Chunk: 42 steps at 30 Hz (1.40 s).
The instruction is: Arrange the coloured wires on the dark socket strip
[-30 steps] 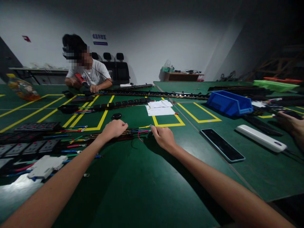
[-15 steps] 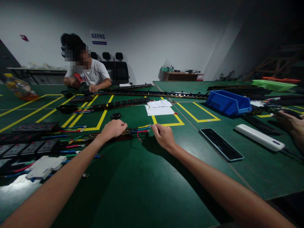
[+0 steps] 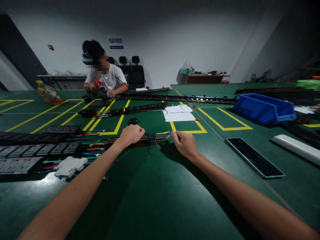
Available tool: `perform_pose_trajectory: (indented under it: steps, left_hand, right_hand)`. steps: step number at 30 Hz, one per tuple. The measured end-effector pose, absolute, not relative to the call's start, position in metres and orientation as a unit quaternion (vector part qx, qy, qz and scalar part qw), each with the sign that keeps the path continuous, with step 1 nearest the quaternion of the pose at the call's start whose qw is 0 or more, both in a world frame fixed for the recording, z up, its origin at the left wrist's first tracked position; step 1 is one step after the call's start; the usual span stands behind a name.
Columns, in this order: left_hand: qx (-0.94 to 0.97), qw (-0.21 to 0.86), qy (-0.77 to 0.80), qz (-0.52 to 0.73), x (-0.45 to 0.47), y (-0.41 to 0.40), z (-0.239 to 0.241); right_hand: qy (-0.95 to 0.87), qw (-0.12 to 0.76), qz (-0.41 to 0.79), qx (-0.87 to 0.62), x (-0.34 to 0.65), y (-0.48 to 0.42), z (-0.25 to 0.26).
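Wire bundle (image 3: pixel 150 137): on green surface (image 3: pixel 155 186), just nearer than white papers (image 3: pixel 178 114). Left hand (image 3: pixel 131 134): fisted on bundle, near-left of papers, apparently steadying it. Right hand (image 3: pixel 183 143): pinched narrow at the bundle's terminal ends, likely sorting one lead. Since earlier frame: grips unchanged; view swung leftward.

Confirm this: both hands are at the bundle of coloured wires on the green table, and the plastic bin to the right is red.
Not quite: the bin is blue, not red, as the head view shows. The rest stands: the left hand and the right hand are at the wire bundle on the green table.
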<state>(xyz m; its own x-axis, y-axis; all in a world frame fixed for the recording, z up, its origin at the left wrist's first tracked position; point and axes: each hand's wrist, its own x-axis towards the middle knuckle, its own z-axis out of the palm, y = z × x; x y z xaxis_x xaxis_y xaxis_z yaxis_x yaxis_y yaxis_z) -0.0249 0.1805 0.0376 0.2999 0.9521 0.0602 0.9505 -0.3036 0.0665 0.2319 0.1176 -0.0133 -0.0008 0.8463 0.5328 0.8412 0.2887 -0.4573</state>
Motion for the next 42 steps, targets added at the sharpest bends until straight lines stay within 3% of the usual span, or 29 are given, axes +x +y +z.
perform_pose_trajectory:
  steps: [9,28,38,42]
  left_hand:
    - [0.809,-0.078,0.580,0.051,-0.018,0.170,0.038]
    - [0.813,-0.123,0.568,0.041,-0.015,0.165,0.041]
    - [0.816,-0.125,0.564,0.036,-0.015,0.167,0.040]
    - [0.816,-0.128,0.563,0.036,-0.015,0.167,0.039]
  right_hand:
    - [-0.714,0.367,0.010,-0.597,0.232,0.118,-0.014]
    - [-0.719,0.365,0.003,-0.591,0.232,0.119,-0.016]
    - [-0.715,0.467,0.027,-0.519,0.230,0.109,-0.009]
    - [-0.716,0.466,0.021,-0.519,0.229,0.107,-0.008]
